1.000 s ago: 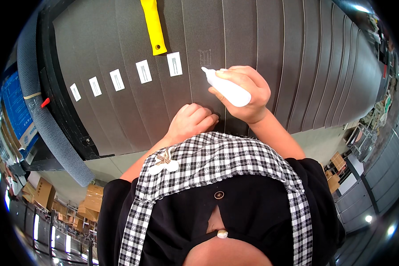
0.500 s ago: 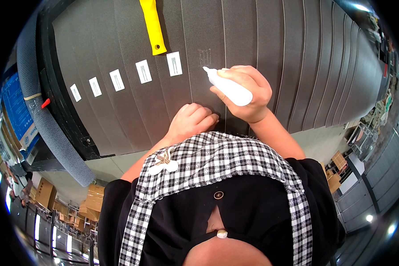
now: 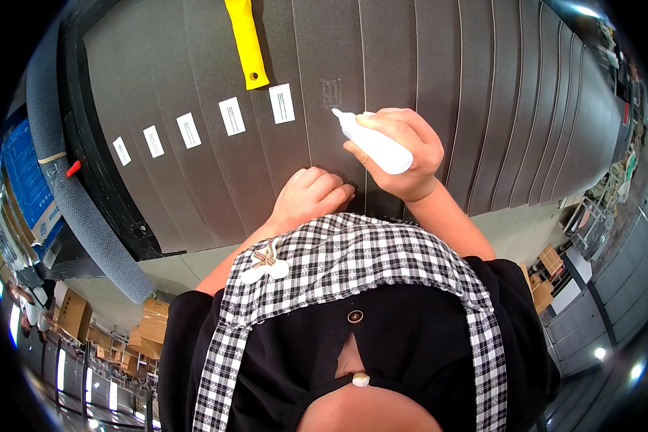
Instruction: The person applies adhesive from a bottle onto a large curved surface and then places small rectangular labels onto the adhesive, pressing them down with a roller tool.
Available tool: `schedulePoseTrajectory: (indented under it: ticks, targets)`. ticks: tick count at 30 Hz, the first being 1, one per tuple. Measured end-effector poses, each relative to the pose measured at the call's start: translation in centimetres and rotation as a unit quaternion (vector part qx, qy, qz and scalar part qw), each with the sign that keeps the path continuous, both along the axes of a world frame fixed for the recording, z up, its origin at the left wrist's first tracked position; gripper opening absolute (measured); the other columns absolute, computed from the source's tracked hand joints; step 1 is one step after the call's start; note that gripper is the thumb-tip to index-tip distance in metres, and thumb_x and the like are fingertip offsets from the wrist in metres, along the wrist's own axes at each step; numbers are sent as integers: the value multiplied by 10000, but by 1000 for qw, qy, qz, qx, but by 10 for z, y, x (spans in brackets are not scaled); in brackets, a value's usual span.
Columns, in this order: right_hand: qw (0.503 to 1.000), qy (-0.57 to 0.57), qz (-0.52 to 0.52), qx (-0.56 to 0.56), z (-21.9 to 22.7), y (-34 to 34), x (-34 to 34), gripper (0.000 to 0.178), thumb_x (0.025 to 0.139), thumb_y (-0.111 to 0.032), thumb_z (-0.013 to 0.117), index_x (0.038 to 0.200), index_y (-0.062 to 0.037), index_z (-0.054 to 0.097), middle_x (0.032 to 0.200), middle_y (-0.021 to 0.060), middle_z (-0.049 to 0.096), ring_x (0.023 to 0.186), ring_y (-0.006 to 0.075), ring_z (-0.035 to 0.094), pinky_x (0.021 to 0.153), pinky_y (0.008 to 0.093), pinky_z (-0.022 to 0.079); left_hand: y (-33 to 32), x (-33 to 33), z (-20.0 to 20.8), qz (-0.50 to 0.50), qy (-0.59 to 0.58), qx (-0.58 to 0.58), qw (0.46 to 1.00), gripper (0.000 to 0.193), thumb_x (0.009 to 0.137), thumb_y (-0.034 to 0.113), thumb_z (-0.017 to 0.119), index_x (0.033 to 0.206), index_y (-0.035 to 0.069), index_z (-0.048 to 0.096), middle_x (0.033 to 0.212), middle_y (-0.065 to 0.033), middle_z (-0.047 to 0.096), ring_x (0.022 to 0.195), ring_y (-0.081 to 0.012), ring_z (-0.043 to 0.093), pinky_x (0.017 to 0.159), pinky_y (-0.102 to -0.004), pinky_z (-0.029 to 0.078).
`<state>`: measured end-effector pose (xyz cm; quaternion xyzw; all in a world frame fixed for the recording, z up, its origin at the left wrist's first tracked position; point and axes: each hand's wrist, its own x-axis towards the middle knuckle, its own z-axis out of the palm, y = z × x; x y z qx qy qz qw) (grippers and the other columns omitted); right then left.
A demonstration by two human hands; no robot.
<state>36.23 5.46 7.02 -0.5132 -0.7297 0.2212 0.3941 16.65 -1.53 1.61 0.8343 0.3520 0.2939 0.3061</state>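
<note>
My right hand (image 3: 408,153) is wrapped round a white squeeze bottle (image 3: 379,146), which it holds tilted. The bottle's narrow nozzle points away to the left, beside a faint rectangular outline of clear glossy lines (image 3: 331,93) on dark brown ribbed sheet (image 3: 392,65). My left hand (image 3: 313,196) rests in a loose fist on the near part of the sheet, and nothing shows in it. Left of the outline runs a row of several small white labels (image 3: 282,104) with dark printed lines, one to each panel between the seams.
A yellow strip-like handle (image 3: 248,47) with a hole in its end lies on the sheet beyond the labels. A black frame (image 3: 108,169) borders the sheet at the left, with a grey fabric roll (image 3: 86,209) outside it. Cardboard boxes (image 3: 151,327) stand on the floor behind.
The bottle and my right hand have shifted very slightly right and nearer to me, and the nozzle sits just below the glossy outline. My left hand stays in place.
</note>
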Motion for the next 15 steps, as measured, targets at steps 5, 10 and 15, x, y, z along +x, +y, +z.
schedulePoseTrajectory:
  ticks: [5, 10, 15]
  targets:
    - [1000, 24, 11, 8, -4, 2, -4, 395, 631, -61, 926, 986, -30, 757, 926, 105, 742, 820, 242, 716, 716, 338, 592, 1, 1, 4, -1, 4, -8, 1000, 265, 754, 182, 789, 997, 168, 682, 928, 33, 595, 836, -150, 584, 681, -307, 479]
    - [1000, -19, -9, 17, -5, 5, 2, 385, 634, -60, 924, 979, -28, 756, 927, 99, 744, 823, 243, 716, 716, 334, 591, 1, -3, -3, 1, 1, -7, 1000, 263, 757, 183, 787, 998, 167, 682, 936, 32, 600, 846, -151, 585, 689, -306, 481]
    - [1000, 11, 5, 11, -3, 4, -1, 374, 640, -76, 923, 969, -25, 753, 920, 96, 745, 824, 244, 716, 717, 332, 593, 0, 1, 1, -1, -1, -8, 1000, 265, 755, 181, 787, 998, 167, 682, 933, 33, 597, 841, -152, 586, 686, -307, 481]
